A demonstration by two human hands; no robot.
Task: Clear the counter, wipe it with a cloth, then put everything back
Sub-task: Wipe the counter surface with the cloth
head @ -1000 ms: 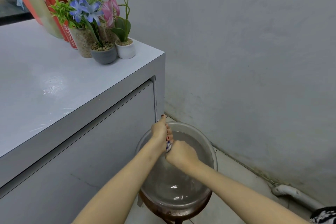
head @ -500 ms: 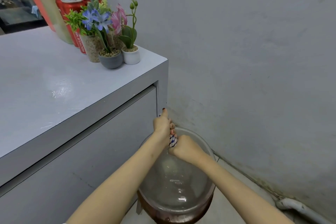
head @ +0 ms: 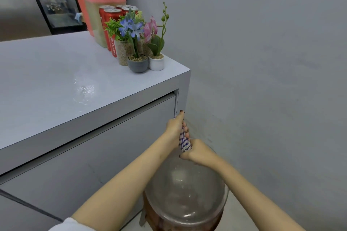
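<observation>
Raised above the bowl, left hand and right hand clench the twisted blue-striped cloth

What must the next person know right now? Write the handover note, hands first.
Left hand and right hand: both shut on the striped cloth, twisting it above the bowl of water beside the counter.
Things: plant pots, red cans and a plastic container crowd the counter's far corner.
Done: things moved to the corner; a wet patch shows on the counter.
Left: probably finish wringing, wipe the counter, put everything back.
</observation>
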